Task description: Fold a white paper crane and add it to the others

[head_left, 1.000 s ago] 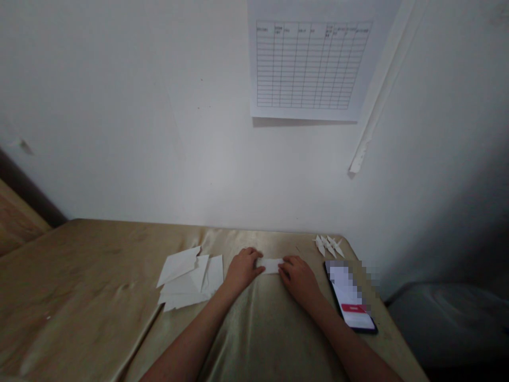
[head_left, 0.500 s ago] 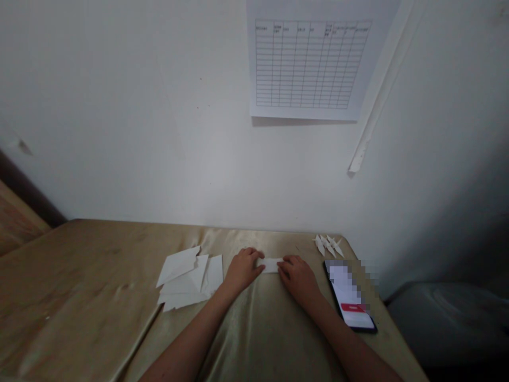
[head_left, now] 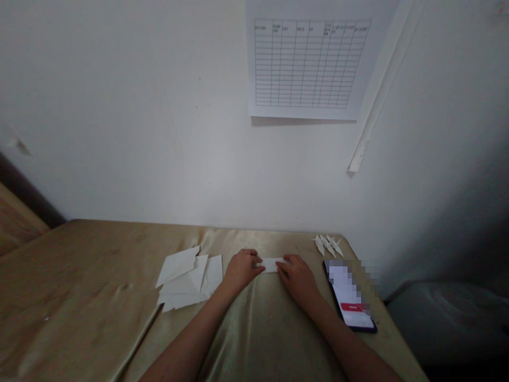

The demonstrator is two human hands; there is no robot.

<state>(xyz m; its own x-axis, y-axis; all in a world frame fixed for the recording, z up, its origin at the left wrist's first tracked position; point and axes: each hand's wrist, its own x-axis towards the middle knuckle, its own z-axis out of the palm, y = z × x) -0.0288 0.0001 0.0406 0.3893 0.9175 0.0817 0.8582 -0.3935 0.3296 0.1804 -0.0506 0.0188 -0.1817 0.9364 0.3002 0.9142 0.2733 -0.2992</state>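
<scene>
A small folded strip of white paper [head_left: 270, 265] lies flat on the gold cloth between my two hands. My left hand [head_left: 243, 268] grips its left end, thumb and fingers closed on the edge. At the opposite end, my right hand [head_left: 295, 271] holds the paper with its fingertips and thumb. Both ends of the strip are partly covered by my fingers. Left of my left forearm is a loose pile of white paper sheets [head_left: 186, 281], some with torn edges.
Several small folded paper cranes [head_left: 327, 245] stand in a row at the back right. A phone [head_left: 350, 297] with a lit, partly pixelated screen lies beside my right forearm. A printed table sheet [head_left: 304, 63] hangs on the white wall behind the cloth-covered surface [head_left: 87, 286].
My hands have barely moved; the fingers of both have shifted slightly along the paper strip. The strip stays in the same place.
</scene>
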